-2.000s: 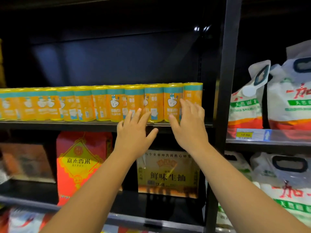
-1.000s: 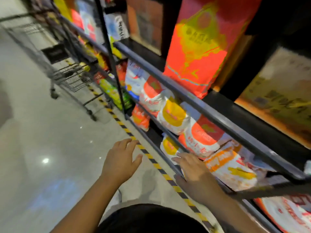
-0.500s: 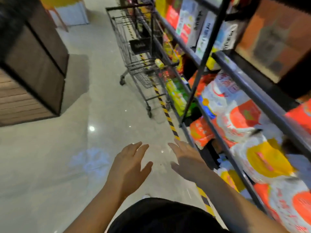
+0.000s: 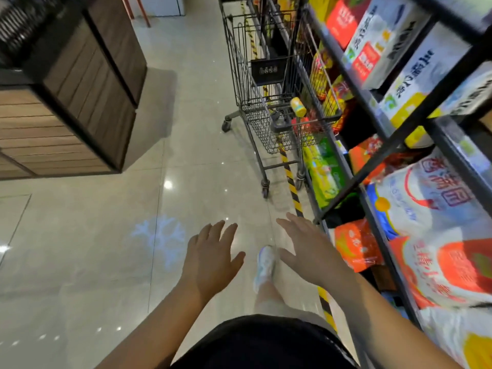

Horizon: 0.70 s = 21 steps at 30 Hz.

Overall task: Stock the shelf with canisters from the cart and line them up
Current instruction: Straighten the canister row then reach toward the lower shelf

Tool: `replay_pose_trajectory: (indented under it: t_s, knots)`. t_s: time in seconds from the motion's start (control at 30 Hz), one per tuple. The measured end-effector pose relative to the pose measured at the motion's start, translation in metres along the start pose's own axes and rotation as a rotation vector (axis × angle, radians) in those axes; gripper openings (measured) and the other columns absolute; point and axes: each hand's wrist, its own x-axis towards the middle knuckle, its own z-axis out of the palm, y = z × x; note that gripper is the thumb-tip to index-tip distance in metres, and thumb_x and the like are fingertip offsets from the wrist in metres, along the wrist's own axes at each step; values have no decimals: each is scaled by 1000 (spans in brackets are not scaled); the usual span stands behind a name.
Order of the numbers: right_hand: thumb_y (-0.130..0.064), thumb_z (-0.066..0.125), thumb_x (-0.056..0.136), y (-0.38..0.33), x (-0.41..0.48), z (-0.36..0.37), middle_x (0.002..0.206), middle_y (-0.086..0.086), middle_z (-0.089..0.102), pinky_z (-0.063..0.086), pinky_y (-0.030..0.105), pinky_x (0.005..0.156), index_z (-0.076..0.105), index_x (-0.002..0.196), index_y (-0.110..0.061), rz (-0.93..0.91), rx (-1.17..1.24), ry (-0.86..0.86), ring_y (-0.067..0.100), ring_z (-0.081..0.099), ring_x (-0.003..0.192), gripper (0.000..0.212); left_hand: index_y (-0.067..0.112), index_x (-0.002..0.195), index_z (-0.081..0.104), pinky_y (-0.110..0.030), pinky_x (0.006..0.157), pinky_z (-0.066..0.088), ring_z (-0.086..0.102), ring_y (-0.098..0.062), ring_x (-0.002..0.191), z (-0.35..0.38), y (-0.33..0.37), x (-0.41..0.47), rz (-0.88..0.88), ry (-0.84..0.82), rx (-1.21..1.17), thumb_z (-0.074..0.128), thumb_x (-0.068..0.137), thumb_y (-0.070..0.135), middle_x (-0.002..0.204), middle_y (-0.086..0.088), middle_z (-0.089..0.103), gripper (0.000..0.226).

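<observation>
A wire shopping cart stands ahead in the aisle, close against the shelving on the right. One yellow canister lies on its side in the cart's basket. My left hand and my right hand hang out in front of me over the floor, palms down, fingers straight and spread, holding nothing. Both are well short of the cart. The shelf with the row of canisters is out of view.
Black metal shelving runs along the right, packed with rice bags and boxes. A yellow-and-black tape line marks the floor beside it. A brown wooden display unit stands at the left. My white shoe steps on the tiled floor.
I have turned from the shelf's canister row to look down the aisle. My hands left the canisters and dropped empty in front of me. The cart has come closer.
</observation>
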Motion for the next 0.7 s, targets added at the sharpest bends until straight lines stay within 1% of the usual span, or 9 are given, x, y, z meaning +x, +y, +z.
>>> replay_pose_trajectory:
  t_s: [0.03,0.1,0.23,0.33,0.43,0.53,0.63,0.7]
  knots:
    - [-47,48,102,3,11,-12,169,-9,4,9,35,124,14,160,-36,-8,-1,6,15,3,155,68,28,158,25,-44,114,31,29,-28,148,-7,0,29,-4,-2,18,45,98,59,163,-4,29,71]
    - [-49,46,102,10,40,-40,169,-10,2,7,35,124,12,160,-38,-38,-1,30,14,1,155,68,29,159,19,-43,114,29,26,-27,149,-24,0,91,-17,20,67,42,98,60,165,-4,24,72]
    - [-49,45,102,24,97,-92,168,-14,2,6,33,124,13,159,-39,-86,15,57,12,1,155,66,28,158,19,-43,111,33,30,-27,146,-62,-14,192,-96,40,120,43,99,58,163,-5,27,71]
    - [-49,45,102,34,152,-129,167,-16,4,6,31,125,14,159,-39,-114,70,69,11,1,155,66,27,157,21,-41,109,35,31,-26,145,-92,-26,259,-182,55,110,44,99,57,163,-5,27,70]
    - [-48,47,101,39,204,-154,167,-14,9,10,33,124,19,158,-36,-124,55,58,13,6,154,64,26,157,23,-42,108,37,33,-26,144,-111,-38,303,-216,75,88,45,98,57,162,-5,29,70]
    - [-49,49,100,41,259,-170,167,-8,15,18,37,122,23,157,-34,-119,27,50,16,13,153,64,24,156,28,-45,107,38,37,-29,141,-125,-50,332,-214,123,27,49,97,55,159,-7,34,70]
    - [-46,53,98,39,323,-183,166,-6,19,21,37,120,27,156,-31,-100,30,35,17,17,152,65,25,156,30,-43,110,36,35,-27,143,-143,-64,356,-170,140,-20,50,97,55,159,-6,34,70]
    - [-44,55,97,35,372,-189,166,-3,22,22,38,120,28,156,-29,-65,19,20,19,19,151,66,25,155,34,-43,110,36,36,-27,143,-156,-78,375,-98,147,-52,54,95,55,158,-6,37,70]
